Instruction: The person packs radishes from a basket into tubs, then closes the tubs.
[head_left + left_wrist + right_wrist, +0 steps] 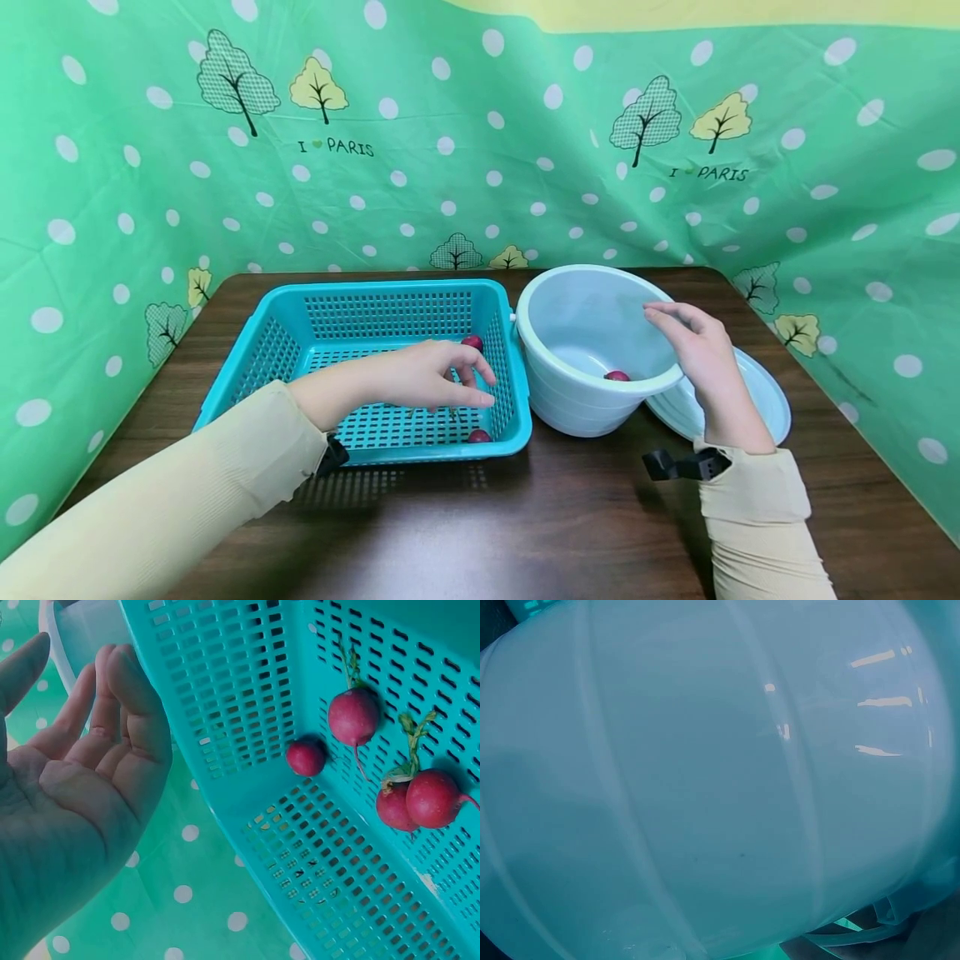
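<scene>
Over the right part of a turquoise perforated basket (pixel 390 287), my left hand (pixel 431 375) hovers with loosely bent fingers and nothing in them. Several red radishes lie in the basket, among them a leafy one (pixel 352 718), one with a pointed root (pixel 435 799) and a small round one (pixel 306 757). A pale blue bucket (pixel 585 408) stands right beside the basket. One radish (pixel 617 376) rests on its bottom. My right hand (pixel 708 358) is above the bucket's right rim, fingers relaxed, no object visible in it. The right wrist view shows only the bucket's outer wall (pixel 705 765).
A light blue round lid (pixel 761 400) lies on the dark wooden table (pixel 480 525), behind and right of the bucket, partly hidden by my right arm. A green dotted cloth (pixel 480 167) hangs at the back and sides.
</scene>
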Action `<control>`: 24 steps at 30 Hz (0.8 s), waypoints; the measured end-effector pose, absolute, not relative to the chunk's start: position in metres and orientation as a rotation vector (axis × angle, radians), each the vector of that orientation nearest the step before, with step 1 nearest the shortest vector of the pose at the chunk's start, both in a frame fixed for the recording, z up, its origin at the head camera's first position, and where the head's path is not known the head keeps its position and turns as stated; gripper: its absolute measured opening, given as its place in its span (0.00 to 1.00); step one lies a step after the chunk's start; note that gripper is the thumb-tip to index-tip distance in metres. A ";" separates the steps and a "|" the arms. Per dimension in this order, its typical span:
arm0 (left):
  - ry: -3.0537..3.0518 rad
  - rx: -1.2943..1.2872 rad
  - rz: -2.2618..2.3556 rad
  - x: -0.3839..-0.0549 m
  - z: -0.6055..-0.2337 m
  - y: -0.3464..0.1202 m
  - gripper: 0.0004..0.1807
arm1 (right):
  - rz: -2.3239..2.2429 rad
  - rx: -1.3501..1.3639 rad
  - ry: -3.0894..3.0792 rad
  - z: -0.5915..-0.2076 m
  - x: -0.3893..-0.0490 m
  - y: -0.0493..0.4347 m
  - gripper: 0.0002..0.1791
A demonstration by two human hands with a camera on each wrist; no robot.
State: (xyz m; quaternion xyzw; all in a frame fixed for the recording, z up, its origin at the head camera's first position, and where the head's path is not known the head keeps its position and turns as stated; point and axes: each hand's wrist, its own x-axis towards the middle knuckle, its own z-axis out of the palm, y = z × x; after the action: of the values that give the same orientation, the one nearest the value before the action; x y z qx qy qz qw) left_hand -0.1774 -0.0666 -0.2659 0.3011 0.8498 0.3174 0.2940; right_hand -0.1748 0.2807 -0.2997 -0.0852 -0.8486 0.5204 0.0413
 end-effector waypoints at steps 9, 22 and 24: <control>2.204 0.759 0.865 -0.174 -0.267 -0.071 0.18 | 1.585 -0.253 -2.593 -0.299 -0.174 0.279 0.36; 2.179 0.797 0.869 -0.168 -0.262 -0.080 0.21 | 1.580 -0.255 -2.589 -0.299 -0.173 0.278 0.36; 2.171 0.799 0.876 -0.167 -0.262 -0.081 0.21 | 1.581 -0.258 -2.587 -0.299 -0.173 0.279 0.36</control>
State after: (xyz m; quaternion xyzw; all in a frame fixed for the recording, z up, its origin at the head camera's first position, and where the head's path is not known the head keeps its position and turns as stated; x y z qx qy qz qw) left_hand -0.1667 -0.0807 -0.2621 0.3052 0.8292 0.3347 0.3276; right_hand -0.1725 0.2787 -0.2987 -0.0846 -0.8492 0.5188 0.0492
